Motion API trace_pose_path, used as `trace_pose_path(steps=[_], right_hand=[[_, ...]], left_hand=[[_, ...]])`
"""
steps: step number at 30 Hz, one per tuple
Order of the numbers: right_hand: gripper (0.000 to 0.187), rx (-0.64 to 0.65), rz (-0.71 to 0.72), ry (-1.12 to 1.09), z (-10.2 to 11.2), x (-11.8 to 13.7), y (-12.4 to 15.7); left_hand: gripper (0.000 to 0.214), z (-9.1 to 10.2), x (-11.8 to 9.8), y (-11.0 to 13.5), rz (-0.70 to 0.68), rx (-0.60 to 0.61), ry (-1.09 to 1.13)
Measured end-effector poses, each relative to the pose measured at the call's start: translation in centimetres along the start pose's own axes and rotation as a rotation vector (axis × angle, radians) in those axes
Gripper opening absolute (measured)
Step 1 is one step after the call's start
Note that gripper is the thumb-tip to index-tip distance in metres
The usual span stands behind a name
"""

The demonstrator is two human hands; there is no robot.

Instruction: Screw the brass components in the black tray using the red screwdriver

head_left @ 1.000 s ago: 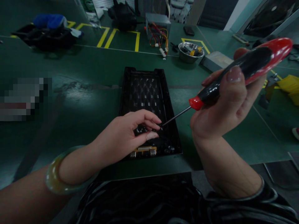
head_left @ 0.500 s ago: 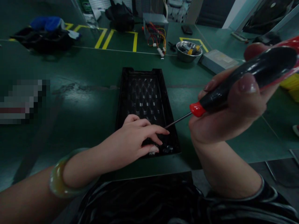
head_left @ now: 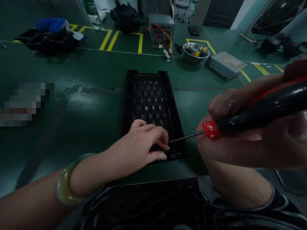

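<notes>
My right hand (head_left: 230,153) is wrapped round the black and red handle of a screwdriver (head_left: 256,110). The thin shaft slants down to the left, its tip close to the bent fingers of my left hand (head_left: 137,143). That hand lies over the near end of a black plastic tray-like panel (head_left: 177,119) with a wavy patterned floor. Its fingers are curled toward the thumb, and whatever is between them is too small or hidden to name. A few small shiny pieces (head_left: 175,154) sit in the panel's near right corner.
Behind the panel stand a power supply with coloured cables (head_left: 161,27), a metal bowl of tools (head_left: 195,54) and a grey metal box (head_left: 226,64). A black tray with blue cloth (head_left: 51,25) is at the far left. A pixelated patch covers something at left.
The screwdriver has tilted flatter, its handle lower and further right. My left index finger, stretched out before, is now bent in toward the thumb. The panel has stayed in place.
</notes>
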State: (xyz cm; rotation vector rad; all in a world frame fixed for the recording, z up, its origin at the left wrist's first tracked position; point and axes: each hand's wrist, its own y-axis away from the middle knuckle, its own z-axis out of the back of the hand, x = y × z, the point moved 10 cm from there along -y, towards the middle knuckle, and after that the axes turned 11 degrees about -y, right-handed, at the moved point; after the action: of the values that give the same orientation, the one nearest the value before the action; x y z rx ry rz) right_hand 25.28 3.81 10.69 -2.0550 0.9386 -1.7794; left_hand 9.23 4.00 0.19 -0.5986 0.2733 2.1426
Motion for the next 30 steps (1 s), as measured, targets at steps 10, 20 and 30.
trace_pose_path(steps=[10,20,30], right_hand=[[0.041,0.180,0.305,-0.252,-4.6,1.4,0.5],[0.042,0.064,0.293,-0.163,-3.7,0.2,1.3],[0.035,0.094,0.244,-0.173,-2.5,0.2,0.6]], left_hand=[[0.020,0.0,0.0,0.1,0.014,0.020,0.028],[0.020,0.2,-0.1,0.2,-0.001,0.000,0.014],[0.021,0.4,-0.3,0.2,0.001,0.012,0.009]])
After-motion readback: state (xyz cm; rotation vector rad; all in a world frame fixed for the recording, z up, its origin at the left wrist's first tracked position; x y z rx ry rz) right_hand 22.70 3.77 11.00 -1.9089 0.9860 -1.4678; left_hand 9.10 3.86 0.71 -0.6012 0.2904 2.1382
